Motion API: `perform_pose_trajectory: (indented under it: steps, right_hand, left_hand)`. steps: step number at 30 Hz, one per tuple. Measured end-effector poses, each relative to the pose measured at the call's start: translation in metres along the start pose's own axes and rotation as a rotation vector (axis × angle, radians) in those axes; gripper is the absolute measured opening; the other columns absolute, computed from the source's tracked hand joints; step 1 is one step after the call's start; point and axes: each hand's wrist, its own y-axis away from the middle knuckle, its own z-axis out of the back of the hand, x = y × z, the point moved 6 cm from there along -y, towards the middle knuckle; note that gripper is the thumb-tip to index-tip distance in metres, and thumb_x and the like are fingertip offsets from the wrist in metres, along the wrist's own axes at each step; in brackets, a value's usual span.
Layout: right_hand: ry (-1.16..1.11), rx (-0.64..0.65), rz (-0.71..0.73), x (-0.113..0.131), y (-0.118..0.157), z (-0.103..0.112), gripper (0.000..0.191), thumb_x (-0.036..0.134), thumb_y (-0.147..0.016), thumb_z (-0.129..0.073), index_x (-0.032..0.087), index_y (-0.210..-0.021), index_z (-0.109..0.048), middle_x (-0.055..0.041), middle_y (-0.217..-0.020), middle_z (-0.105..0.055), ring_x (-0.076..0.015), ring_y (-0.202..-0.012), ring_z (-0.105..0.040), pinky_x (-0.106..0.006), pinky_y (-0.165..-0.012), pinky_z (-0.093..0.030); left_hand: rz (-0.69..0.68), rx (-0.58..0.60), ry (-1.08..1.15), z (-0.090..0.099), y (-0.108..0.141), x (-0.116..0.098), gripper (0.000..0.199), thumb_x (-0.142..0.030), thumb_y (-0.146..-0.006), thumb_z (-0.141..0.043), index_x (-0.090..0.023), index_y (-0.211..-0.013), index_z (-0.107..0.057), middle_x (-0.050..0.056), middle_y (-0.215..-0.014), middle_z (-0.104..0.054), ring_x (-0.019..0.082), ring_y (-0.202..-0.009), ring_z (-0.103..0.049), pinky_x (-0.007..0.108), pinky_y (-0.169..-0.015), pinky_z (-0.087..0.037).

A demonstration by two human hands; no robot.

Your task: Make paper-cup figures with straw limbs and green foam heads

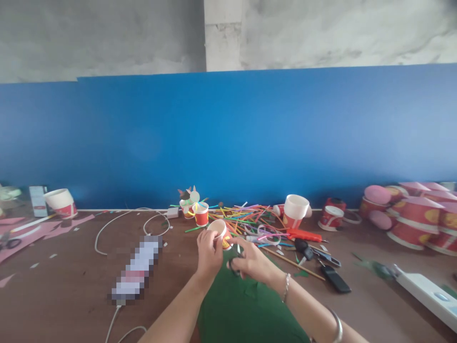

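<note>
Near the middle of the table, my left hand (209,252) is closed around a red and white paper cup (217,227), its open rim facing up and tilted toward me. My right hand (253,261) has its fingers through the dark handles of a pair of scissors (234,267). The scissors are close to the cup's right side; whether the blades touch it is hard to make out. A dark green sheet (246,309) lies beneath both hands.
Behind the cup spread many coloured strips (246,216). To the right are a paper cup (295,212), an orange-red glue gun (304,235), keys (303,248) and stacked cups (414,219). A blurred-out phone (137,269) with a cable lies left. A blue partition (228,138) stands behind.
</note>
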Motion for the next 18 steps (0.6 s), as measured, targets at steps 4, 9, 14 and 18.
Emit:
perform_pose_trajectory:
  steps: [4, 9, 14, 18]
  right_hand:
    - [0.606, -0.162, 0.188, 0.014, 0.008, 0.002, 0.064, 0.024, -0.058, -0.062, 0.023, -0.121, -0.050, 0.0023, -0.061, -0.056, -0.0171, -0.063, -0.053, -0.025, -0.055, -0.029]
    - [-0.113, 0.049, -0.051, -0.004, -0.003, -0.001, 0.055, 0.032, -0.065, -0.053, 0.020, -0.119, -0.046, 0.0078, -0.049, -0.048, -0.0094, -0.040, -0.041, -0.020, -0.042, -0.023]
    - [-0.640, 0.236, -0.240, -0.012, -0.008, -0.010, 0.049, 0.048, -0.074, -0.037, 0.016, -0.109, -0.050, 0.0109, -0.041, -0.035, -0.0064, -0.031, -0.020, -0.020, -0.034, -0.013]
    - [-0.167, 0.043, -0.066, -0.006, -0.005, -0.002, 0.050, 0.033, -0.067, -0.053, 0.019, -0.114, -0.048, 0.0070, -0.050, -0.051, -0.0085, -0.037, -0.038, -0.019, -0.040, -0.022]
  left_hand:
    - [0.014, 0.000, -0.008, -0.002, 0.001, 0.002, 0.014, -0.024, -0.084, -0.044, -0.018, -0.079, -0.056, 0.005, -0.075, -0.063, 0.023, -0.083, -0.058, 0.039, -0.079, -0.044]
    - [-0.011, -0.006, 0.002, 0.001, 0.000, -0.001, 0.015, -0.025, -0.085, -0.043, -0.018, -0.081, -0.056, 0.005, -0.076, -0.062, 0.022, -0.083, -0.058, 0.038, -0.079, -0.045]
    - [0.003, 0.003, -0.004, 0.002, -0.001, -0.001, 0.015, -0.025, -0.085, -0.043, -0.019, -0.079, -0.055, 0.004, -0.074, -0.061, 0.021, -0.080, -0.058, 0.038, -0.078, -0.044]
    - [-0.007, 0.004, 0.002, 0.000, 0.000, 0.000, 0.014, -0.024, -0.084, -0.044, -0.018, -0.081, -0.055, 0.005, -0.075, -0.062, 0.022, -0.082, -0.058, 0.039, -0.079, -0.044]
